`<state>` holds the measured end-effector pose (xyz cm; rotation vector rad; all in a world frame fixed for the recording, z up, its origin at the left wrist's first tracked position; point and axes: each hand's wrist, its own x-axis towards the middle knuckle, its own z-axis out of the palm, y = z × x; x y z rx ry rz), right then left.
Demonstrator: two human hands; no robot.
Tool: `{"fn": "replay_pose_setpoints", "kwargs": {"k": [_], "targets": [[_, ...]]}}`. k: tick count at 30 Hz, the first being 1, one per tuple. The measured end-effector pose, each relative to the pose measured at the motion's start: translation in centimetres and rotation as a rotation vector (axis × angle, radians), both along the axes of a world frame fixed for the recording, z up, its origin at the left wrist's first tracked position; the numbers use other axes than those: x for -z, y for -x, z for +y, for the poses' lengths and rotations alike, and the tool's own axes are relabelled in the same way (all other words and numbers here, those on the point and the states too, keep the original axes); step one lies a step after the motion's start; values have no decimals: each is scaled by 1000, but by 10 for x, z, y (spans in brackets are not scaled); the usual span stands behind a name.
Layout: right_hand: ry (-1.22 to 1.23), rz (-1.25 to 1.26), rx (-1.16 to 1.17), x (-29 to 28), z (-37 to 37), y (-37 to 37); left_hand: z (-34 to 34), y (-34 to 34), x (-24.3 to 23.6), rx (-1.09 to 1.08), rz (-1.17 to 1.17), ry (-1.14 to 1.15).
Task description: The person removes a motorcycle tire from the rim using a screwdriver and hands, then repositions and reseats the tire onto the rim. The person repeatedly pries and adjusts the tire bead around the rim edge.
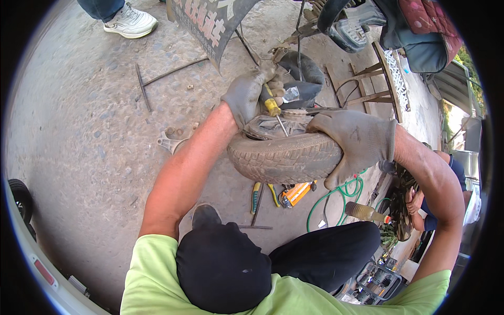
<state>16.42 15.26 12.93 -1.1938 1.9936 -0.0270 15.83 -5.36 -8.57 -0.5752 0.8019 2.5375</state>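
My left hand (245,100), in a grey work glove, is closed around a screwdriver (271,106) with a yellow and black handle. Its metal shaft slants down to the edge of a worn, dusty tire (286,160), where the tire meets the wheel rim (265,128). I cannot tell how far the tip reaches under the bead. My gloved right hand (357,137) grips the tire's right side, the thumb low on the tread and the fingers over the top. A dark rubber piece (304,73) lies just beyond the wheel.
Pliers (255,195), an orange package (297,195), a green hose (315,207) and a bottle (363,212) lie nearer me. A T-shaped metal bar (142,86) rests far left. Another person's shoe (131,22) is at the top; someone's hands (415,201) are at right.
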Motion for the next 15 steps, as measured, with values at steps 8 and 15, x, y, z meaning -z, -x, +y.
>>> {"fn": "replay_pose_setpoints", "kwargs": {"k": [8,15], "targets": [[125,223,25,11,-6,-33,14,2,17,112,8,293],[233,209,-34,15,7,-19,-13,19,34,80,69,397]]}}
